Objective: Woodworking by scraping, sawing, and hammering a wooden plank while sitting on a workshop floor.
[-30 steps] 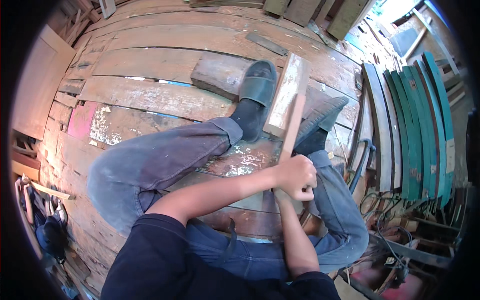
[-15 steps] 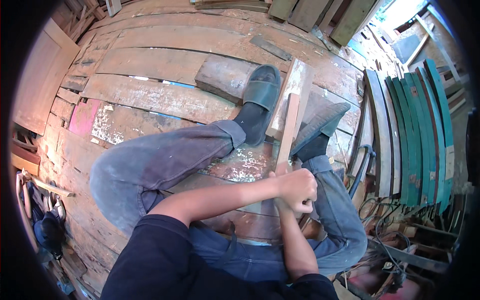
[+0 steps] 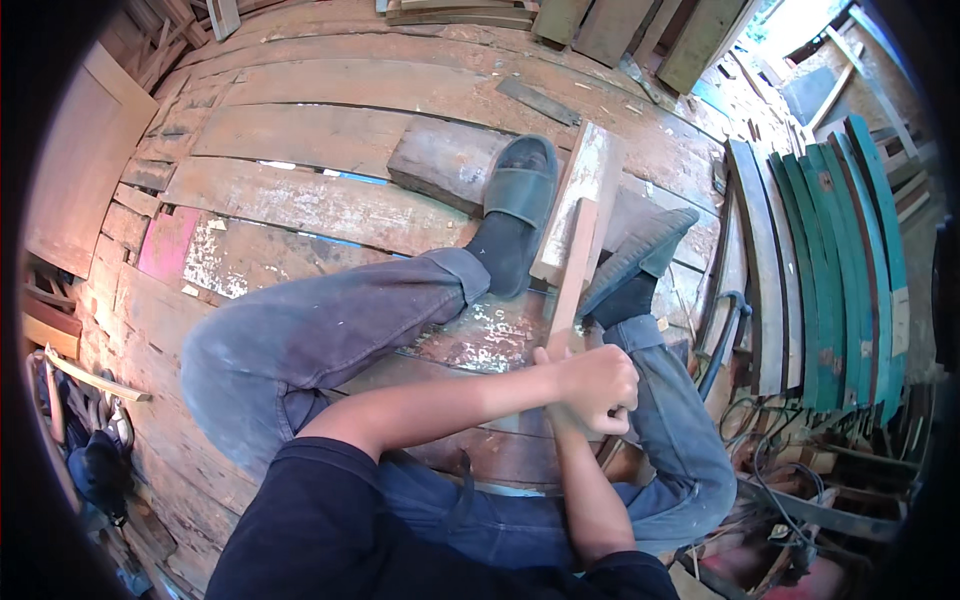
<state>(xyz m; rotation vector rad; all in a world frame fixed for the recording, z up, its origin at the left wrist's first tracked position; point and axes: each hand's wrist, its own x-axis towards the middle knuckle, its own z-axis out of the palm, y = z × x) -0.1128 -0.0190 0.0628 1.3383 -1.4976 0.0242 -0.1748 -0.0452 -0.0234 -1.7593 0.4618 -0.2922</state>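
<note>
One wooden batten [image 3: 572, 280] ran between my sandals [image 3: 522, 200], far end over paint-flecked timber block [image 3: 590, 160]. My left hand [image 3: 602, 386] curled into fist, contents hidden; right hand [image 3: 545, 356] mostly covered, grip not tellable. Step, I judged: steadying batten; next move called for firm hold.

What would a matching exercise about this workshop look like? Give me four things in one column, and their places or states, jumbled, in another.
Things:
1. Wooden strip
2. Green boards
3. Left hand
4. Pink patch

Places or states:
A. In a row toward the picture's right edge
B. Curled into a fist
C. On the floor, toward the picture's left edge
D. Between the two slippers

Right pairs: 1-D, 2-A, 3-B, 4-C.
</note>
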